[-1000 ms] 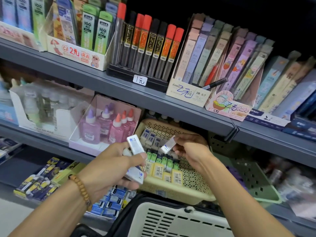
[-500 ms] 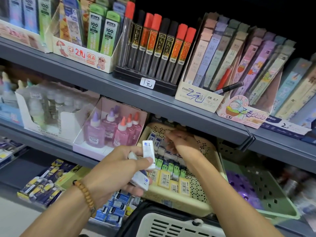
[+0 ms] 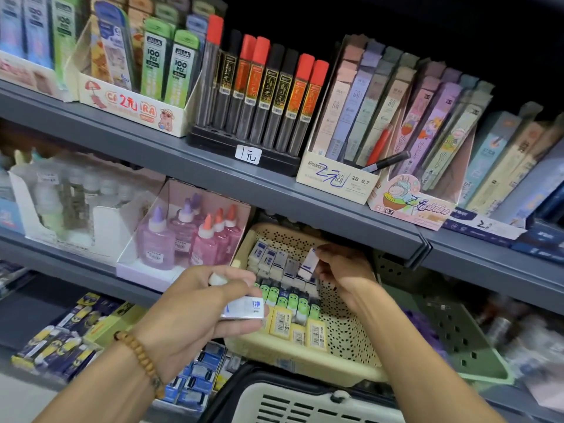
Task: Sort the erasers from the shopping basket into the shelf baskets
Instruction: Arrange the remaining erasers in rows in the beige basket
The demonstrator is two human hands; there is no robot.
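head view: right hand (image 3: 341, 270) pinches a white-blue eraser (image 3: 307, 264) over the back row of the cream shelf basket (image 3: 305, 358), just above erasers already lined up there. left hand (image 3: 195, 312), bead bracelet on wrist, grips a few more erasers (image 3: 242, 309) in front of that basket. shopping basket (image 3: 305, 401) at bottom edge, green basket (image 3: 476, 355) to the right.

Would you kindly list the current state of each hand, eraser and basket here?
right hand: pinches a white eraser over the back row.
left hand: grips spare erasers.
beige shelf basket: partly filled, erasers in rows.
green shelf basket: contents blurred.
shopping basket: contents out of view.
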